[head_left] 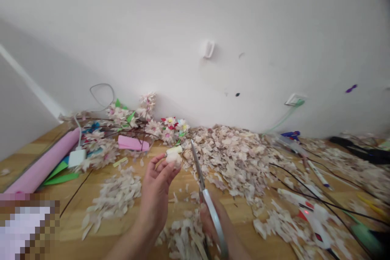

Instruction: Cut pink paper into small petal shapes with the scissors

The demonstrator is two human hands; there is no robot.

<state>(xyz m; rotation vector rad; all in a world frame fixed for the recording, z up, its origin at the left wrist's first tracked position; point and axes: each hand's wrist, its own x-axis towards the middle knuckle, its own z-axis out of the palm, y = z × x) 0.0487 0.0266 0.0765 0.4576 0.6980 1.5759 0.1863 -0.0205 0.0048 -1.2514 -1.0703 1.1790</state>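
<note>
Against a plain white wall (152, 28), a pale wooden table (115, 235) carries several spreads of loose, papery, cream-to-pinkish petals. Near the middle, the person's left hand (158, 176) pinches a small, soft-looking, cream-coloured piece (173, 160) between thumb and fingers, raised above the wood, while the right hand (224, 217) is wrapped around long-bladed metal scissors with pale grey handles (198, 168), their tips pointing away from the body, near the piece but apart from it; whether the blades are parted cannot be made out. At back left, what looks like finished work lies close to the wall: white-petalled flowers with pink centres (154, 128) on thin brown stems, and beside them a red-and-white flower with a yellow centre (170, 122). Judging by that cluster, a fair number of blooms are already made up, yet plenty appears to be left: a broad mound of cream petals (234, 154) at the back, a smaller heap of whitish petals (117, 195) left of the left forearm, and a pile of pale, narrow petals (189, 231) between the forearms all lie unattached. Whether the piece in the left grip is trimmed is too blurred to tell. At right, a white gun-shaped tool with a glowing red light (315, 219) rests beside more scattered petals, apparently powered and ready
</note>
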